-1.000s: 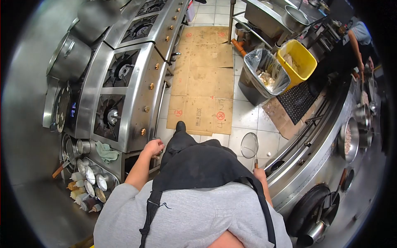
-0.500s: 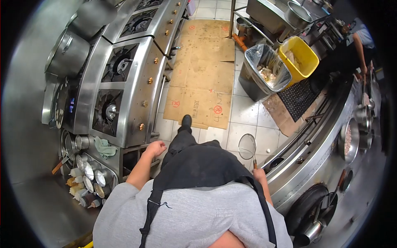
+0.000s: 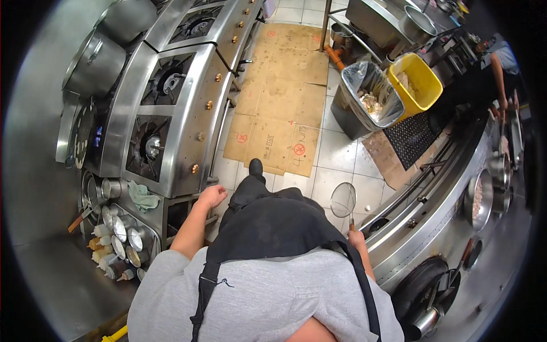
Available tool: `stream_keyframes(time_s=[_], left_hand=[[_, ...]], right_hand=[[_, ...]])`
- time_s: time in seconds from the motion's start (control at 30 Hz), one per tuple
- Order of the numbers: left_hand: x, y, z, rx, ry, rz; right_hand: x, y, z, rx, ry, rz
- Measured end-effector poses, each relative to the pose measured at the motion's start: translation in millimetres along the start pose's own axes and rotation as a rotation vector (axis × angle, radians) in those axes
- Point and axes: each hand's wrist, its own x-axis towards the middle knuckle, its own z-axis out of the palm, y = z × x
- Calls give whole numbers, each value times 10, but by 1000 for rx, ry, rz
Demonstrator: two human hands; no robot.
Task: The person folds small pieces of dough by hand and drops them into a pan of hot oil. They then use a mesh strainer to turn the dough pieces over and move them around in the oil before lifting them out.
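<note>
My right hand [image 3: 359, 238] grips the handle of a round wire-mesh strainer [image 3: 343, 200], held low beside my right hip with the mesh above the tiled floor. My left hand [image 3: 212, 196] hangs loosely curled and holds nothing, close to the front rail of the steel wok range [image 3: 176, 108]. My black apron and one shoe [image 3: 256, 166] show between both hands.
Flattened cardboard [image 3: 279, 97] covers the floor ahead. A lined grey bin [image 3: 367, 100] and a yellow bin [image 3: 419, 82] stand beyond it. A steel counter [image 3: 450, 194] with bowls runs along the right, where another person [image 3: 493, 68] works. Seasoning containers [image 3: 117, 245] sit lower left.
My forward foot has stepped onto the tiles near the cardboard edge, and the view has shifted slightly. Both hands keep their positions; the strainer stays in my right hand.
</note>
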Motion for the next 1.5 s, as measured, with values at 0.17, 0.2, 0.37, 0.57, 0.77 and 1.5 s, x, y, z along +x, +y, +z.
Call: stream_keyframes(time_s=[0.17,0.2,0.37,0.57,0.77,1.5], left_hand=[[-39,-173,211,-53,46,43],[-71,-162,246,-15,-9,12],[-142,-221,389,40,-70,33],[4,-113,233,67,-103,11],[350,48,158,65,-118,54],[2552,3,-1541,-132,-80,99]], right_hand=[[67,-11,-27,51,-61,101],[172,84,22,7,-31,6],[65,152,44,51,30,-42],[37,218,130,-13,57,-57],[-53,65,50,-81,51,-38],[-208,-3116,-1115,-137,99,85]])
